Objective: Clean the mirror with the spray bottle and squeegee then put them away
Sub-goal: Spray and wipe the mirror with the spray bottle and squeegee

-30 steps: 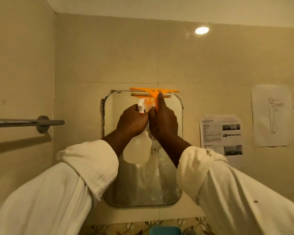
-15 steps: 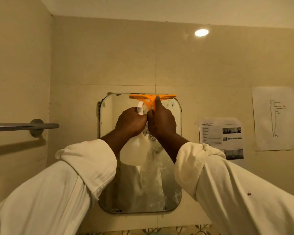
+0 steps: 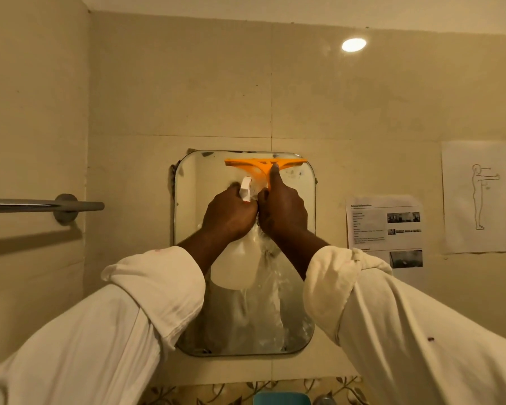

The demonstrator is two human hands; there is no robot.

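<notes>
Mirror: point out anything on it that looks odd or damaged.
The mirror has dark blotches along its top edge and left rim, like worn backing. Wet streaks run down its middle below the hands. The squeegee sits level.

Towel bar (image 3: 41, 204) on L wall; 2 paper sheets (image 3: 384, 229) (image 3: 478, 197) taped R; ceiling light (image 3: 354, 44) on.

The squeegee (image 3: 265, 164) above the right hand (image 3: 282, 213) is bright orange. The spray bottle (image 3: 235, 266) in the left hand (image 3: 230, 219) is translucent white with a white nozzle. Both sleeves (image 3: 146, 293) below the hands are cream white. The wall tiles (image 3: 187, 92) are beige; a leaf-patterned border (image 3: 216, 393) runs far below, beside something teal (image 3: 281, 399).
</notes>
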